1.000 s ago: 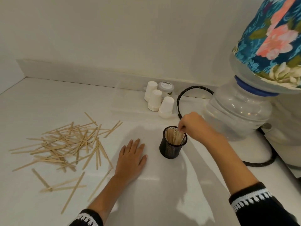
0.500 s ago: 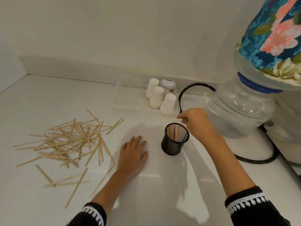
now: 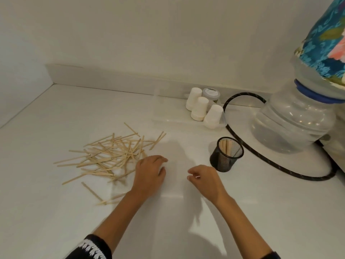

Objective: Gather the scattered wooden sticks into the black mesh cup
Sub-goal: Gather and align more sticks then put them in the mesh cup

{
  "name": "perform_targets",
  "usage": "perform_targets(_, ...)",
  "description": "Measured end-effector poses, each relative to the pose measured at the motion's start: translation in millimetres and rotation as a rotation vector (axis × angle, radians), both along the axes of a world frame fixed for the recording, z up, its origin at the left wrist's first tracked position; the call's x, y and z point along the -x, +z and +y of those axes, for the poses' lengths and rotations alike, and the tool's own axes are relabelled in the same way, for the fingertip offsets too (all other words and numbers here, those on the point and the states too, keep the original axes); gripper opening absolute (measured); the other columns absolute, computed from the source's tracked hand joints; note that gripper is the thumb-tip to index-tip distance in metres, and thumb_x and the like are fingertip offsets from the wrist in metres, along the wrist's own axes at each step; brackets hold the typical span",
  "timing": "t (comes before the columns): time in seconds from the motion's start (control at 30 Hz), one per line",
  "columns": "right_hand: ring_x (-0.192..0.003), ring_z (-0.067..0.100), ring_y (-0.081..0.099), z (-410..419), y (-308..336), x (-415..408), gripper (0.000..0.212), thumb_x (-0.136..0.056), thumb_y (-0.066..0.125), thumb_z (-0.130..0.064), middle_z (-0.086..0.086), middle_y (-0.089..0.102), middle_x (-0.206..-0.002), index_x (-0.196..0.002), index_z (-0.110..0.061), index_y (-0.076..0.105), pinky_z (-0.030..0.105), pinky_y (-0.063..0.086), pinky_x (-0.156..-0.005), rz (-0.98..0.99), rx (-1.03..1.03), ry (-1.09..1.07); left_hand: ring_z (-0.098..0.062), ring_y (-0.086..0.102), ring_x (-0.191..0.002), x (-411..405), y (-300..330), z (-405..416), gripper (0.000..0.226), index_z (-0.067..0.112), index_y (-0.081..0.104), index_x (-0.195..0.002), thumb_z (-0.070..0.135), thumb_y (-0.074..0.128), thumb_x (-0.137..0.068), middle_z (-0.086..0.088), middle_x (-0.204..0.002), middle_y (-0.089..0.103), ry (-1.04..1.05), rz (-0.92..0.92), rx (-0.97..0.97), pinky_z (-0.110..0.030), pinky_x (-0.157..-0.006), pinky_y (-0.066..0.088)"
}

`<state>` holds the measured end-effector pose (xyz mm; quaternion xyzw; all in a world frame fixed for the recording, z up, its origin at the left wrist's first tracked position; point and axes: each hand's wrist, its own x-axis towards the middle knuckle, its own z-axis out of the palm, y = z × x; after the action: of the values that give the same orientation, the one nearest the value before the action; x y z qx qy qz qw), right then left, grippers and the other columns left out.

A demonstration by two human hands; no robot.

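Note:
A pile of thin wooden sticks (image 3: 110, 156) lies scattered on the white counter, left of centre, with a few strays nearer me. The black mesh cup (image 3: 225, 156) stands upright to the right and holds several sticks. My left hand (image 3: 150, 172) rests on the counter at the pile's right edge, fingers loosely bent, holding nothing that I can see. My right hand (image 3: 202, 176) hovers just left of the cup, empty, with fingers loosely curled.
A clear tray (image 3: 168, 116) at the back holds three upturned white paper cups (image 3: 199, 109) and a small jar (image 3: 211, 94). A large water bottle (image 3: 291, 120) with a floral cover stands at right. A black cord (image 3: 261, 159) loops behind the mesh cup.
My right hand has left the cup's rim and come down to the left, empty. My left hand has slid toward the pile. The view has shifted, so things sit further right.

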<state>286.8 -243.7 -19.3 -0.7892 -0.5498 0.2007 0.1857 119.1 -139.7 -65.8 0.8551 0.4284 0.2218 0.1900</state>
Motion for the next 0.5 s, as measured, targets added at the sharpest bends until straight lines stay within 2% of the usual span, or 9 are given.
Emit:
perform_targets(0.1, -0.115, 0.019, 0.056, 5, -21, 31, 0.035, -0.092, 0.057, -0.027, 0.005, 0.06, -0.128, -0.123, -0.012, 0.06, 0.027, 0.042, -0.101, 0.029, 0.065, -0.028, -0.02, 0.051, -0.114, 42, 2, 6, 0.025, 0.027, 0.065, -0.112, 0.023, 0.058, -0.088, 0.007, -0.116, 0.061, 0.084, 0.072, -0.008, -0.04, -0.095, 0.028)
perform_targets(0.17, -0.117, 0.019, 0.054, 8, -30, 51, 0.036, -0.094, 0.055, -0.029, 0.004, 0.058, -0.129, -0.125, -0.013, 0.059, 0.024, 0.039, -0.102, 0.012, 0.076, -0.039, -0.021, 0.05, -0.11, 68, 2, 8, 0.018, 0.028, 0.066, -0.104, 0.03, 0.059, -0.088, 0.007, -0.109, 0.06, 0.116, 0.118, -0.006, -0.04, -0.091, 0.03)
perform_targets(0.23, -0.108, 0.02, 0.057, 12, -34, 70, 0.029, -0.093, 0.055, -0.027, 0.004, 0.06, -0.118, -0.116, -0.012, 0.064, 0.022, 0.042, -0.093, -0.007, 0.052, -0.071, -0.02, 0.05, -0.104, 91, 0, 8, 0.016, 0.028, 0.065, -0.096, 0.039, 0.058, -0.087, 0.008, -0.103, 0.057, 0.112, 0.172, -0.009, -0.038, -0.085, 0.03)
perform_targets(0.3, -0.086, 0.017, 0.057, 15, -36, 88, 0.019, -0.092, 0.057, -0.027, 0.004, 0.058, -0.095, -0.082, -0.014, 0.067, 0.019, 0.038, -0.073, -0.035, 0.018, -0.128, -0.018, 0.049, -0.101, 109, -4, 7, 0.026, 0.029, 0.063, -0.094, 0.051, 0.052, -0.087, 0.01, -0.1, 0.054, 0.077, 0.275, -0.011, -0.034, -0.081, 0.028)
perform_targets(0.33, -0.075, 0.015, 0.053, 15, -38, 97, 0.029, -0.091, 0.057, -0.03, 0.002, 0.054, -0.086, -0.064, -0.019, 0.056, 0.019, 0.034, -0.067, -0.043, -0.002, -0.172, -0.017, 0.048, -0.1, 117, -7, 7, 0.032, 0.03, 0.062, -0.094, 0.058, 0.047, -0.085, 0.011, -0.099, 0.052, 0.059, 0.32, -0.016, -0.033, -0.079, 0.027)
perform_targets(0.37, -0.069, 0.013, 0.048, 16, -39, 106, 0.039, -0.089, 0.059, -0.033, 0.001, 0.05, -0.08, -0.055, -0.023, 0.044, 0.021, 0.032, -0.065, -0.044, -0.017, -0.212, -0.017, 0.047, -0.099, 124, -9, 6, 0.039, 0.031, 0.06, -0.093, 0.064, 0.043, -0.083, 0.011, -0.098, 0.05, 0.043, 0.344, -0.02, -0.033, -0.078, 0.026)
perform_targets(0.4, -0.066, 0.014, 0.046, 15, -39, 115, 0.043, -0.088, 0.06, -0.036, 0.0, 0.048, -0.078, -0.053, -0.024, 0.038, 0.023, 0.032, -0.065, -0.034, -0.033, -0.249, -0.017, 0.046, -0.098, 130, -11, 5, 0.045, 0.031, 0.059, -0.093, 0.07, 0.04, -0.079, 0.012, -0.099, 0.049, 0.03, 0.356, -0.016, -0.033, -0.077, 0.025)
perform_targets(0.43, -0.064, 0.014, 0.045, 14, -39, 123, 0.042, -0.086, 0.062, -0.038, 0.0, 0.047, -0.077, -0.054, -0.023, 0.039, 0.025, 0.035, -0.065, -0.026, -0.045, -0.28, -0.016, 0.045, -0.099, 134, -12, 3, 0.051, 0.031, 0.058, -0.094, 0.075, 0.038, -0.075, 0.012, -0.1, 0.047, 0.017, 0.368, -0.01, -0.033, -0.077, 0.025)
perform_targets(0.5, -0.066, 0.015, 0.047, 11, -42, 137, 0.03, -0.084, 0.065, -0.037, 0.0, 0.048, -0.082, -0.065, -0.017, 0.055, 0.026, 0.038, -0.067, -0.048, -0.039, -0.308, -0.017, 0.044, -0.1, 138, -13, -1, 0.058, 0.032, 0.056, -0.097, 0.08, 0.038, -0.07, 0.013, -0.103, 0.046, -0.035, 0.412, -0.021, -0.034, -0.078, 0.025)
